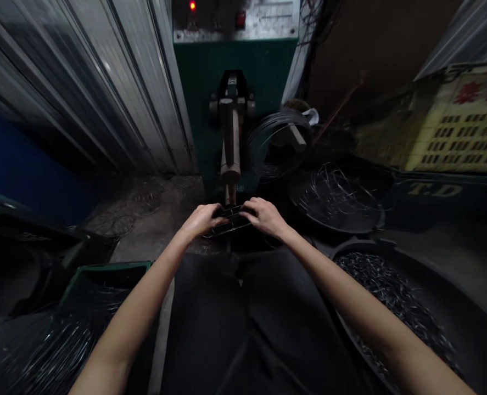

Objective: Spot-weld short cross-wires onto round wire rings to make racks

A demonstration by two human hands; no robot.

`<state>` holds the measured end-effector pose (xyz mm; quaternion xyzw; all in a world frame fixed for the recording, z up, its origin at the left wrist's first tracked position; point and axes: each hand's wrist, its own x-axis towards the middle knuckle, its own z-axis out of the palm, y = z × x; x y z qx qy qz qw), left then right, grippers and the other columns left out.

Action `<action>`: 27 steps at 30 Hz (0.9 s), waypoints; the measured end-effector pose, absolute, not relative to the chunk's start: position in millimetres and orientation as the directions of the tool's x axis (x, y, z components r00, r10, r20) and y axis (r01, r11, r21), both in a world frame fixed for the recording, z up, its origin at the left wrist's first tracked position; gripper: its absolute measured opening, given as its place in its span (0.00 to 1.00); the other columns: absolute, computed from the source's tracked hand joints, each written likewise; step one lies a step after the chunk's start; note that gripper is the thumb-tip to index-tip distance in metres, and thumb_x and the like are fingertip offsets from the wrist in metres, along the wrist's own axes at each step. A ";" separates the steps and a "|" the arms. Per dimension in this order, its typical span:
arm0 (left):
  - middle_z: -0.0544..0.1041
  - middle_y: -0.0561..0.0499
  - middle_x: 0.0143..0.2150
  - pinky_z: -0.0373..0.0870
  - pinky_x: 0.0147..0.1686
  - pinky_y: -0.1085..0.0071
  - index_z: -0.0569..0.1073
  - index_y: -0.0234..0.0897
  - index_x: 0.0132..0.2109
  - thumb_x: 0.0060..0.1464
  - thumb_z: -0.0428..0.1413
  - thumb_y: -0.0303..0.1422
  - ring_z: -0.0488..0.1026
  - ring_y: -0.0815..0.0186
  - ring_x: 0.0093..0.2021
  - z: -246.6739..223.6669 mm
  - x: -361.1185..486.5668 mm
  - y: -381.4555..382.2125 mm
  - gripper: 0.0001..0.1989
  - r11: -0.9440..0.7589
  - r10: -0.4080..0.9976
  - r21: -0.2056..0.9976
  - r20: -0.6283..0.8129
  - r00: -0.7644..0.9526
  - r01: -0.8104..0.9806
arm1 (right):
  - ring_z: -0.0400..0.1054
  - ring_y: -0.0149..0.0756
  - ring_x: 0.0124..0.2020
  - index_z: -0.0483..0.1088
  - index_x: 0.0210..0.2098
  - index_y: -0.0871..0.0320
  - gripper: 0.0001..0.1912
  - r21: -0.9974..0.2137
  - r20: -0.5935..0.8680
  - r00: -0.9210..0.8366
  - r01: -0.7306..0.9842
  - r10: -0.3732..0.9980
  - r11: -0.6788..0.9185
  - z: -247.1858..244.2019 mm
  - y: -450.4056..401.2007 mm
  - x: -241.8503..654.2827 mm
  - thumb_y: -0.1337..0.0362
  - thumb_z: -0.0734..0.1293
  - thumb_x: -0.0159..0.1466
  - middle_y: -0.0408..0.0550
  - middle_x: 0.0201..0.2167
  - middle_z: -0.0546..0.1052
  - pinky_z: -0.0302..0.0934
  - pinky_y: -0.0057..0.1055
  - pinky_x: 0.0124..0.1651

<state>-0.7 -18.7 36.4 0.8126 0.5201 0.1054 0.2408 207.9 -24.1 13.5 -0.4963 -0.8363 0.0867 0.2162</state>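
Observation:
Between my two hands a small wire frame (231, 220) of thin metal rods is held just below the tip of a machine's electrode arm (230, 142). My left hand (204, 220) grips its left end, thumb and fingers closed. At the other end, my right hand (263, 216) pinches it with bent fingers. The frame's middle lies by the lower electrode tip (230, 193); whether they touch I cannot tell. Behind the arm stands the green machine body (189, 82), with a lit red lamp (192, 5) on its panel.
To the right are a coil of wire (280, 123), a black basin (337, 216) with loose wires, and a large tub (395, 296) of short metal pieces. A yellow crate (465, 126) stands behind. At left is a green-rimmed crate (111, 266) with wire rods.

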 end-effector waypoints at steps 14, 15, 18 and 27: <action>0.76 0.49 0.35 0.62 0.32 0.73 0.73 0.35 0.39 0.48 0.55 0.42 0.72 0.61 0.37 36.6 -1.1 15.5 0.16 -0.349 0.889 0.509 -0.086 0.450 0.787 | 0.62 0.33 0.32 0.69 0.32 0.57 0.08 -0.359 0.316 -0.376 0.803 0.871 0.476 14.8 -2.8 205.7 0.59 0.62 0.63 0.45 0.28 0.68 0.54 0.28 0.34; 0.76 0.49 0.35 0.63 0.33 0.73 0.73 0.35 0.39 0.48 0.55 0.42 0.72 0.61 0.37 36.3 -1.5 17.4 0.16 -0.351 0.888 0.513 -0.084 0.453 0.783 | 0.62 0.33 0.32 0.69 0.32 0.57 0.09 -0.361 0.318 -0.374 0.802 0.871 0.476 14.4 -1.5 205.5 0.59 0.62 0.63 0.45 0.28 0.68 0.54 0.28 0.35; 0.77 0.49 0.36 0.63 0.34 0.73 0.74 0.35 0.40 0.48 0.55 0.42 0.72 0.62 0.37 35.9 -2.5 21.5 0.16 -0.369 0.878 0.520 -0.078 0.473 0.771 | 0.62 0.32 0.32 0.70 0.32 0.57 0.09 -0.371 0.325 -0.366 0.799 0.872 0.473 13.7 2.0 205.6 0.59 0.62 0.63 0.45 0.29 0.69 0.54 0.28 0.35; 0.75 0.52 0.31 0.60 0.30 0.75 0.74 0.34 0.36 0.46 0.55 0.43 0.70 0.66 0.33 41.2 -1.9 23.1 0.16 -0.330 0.874 0.544 -0.132 0.467 0.771 | 0.63 0.30 0.31 0.73 0.34 0.57 0.10 -0.446 0.288 -0.343 0.779 0.894 0.442 13.5 5.5 203.4 0.58 0.64 0.62 0.44 0.28 0.71 0.53 0.25 0.34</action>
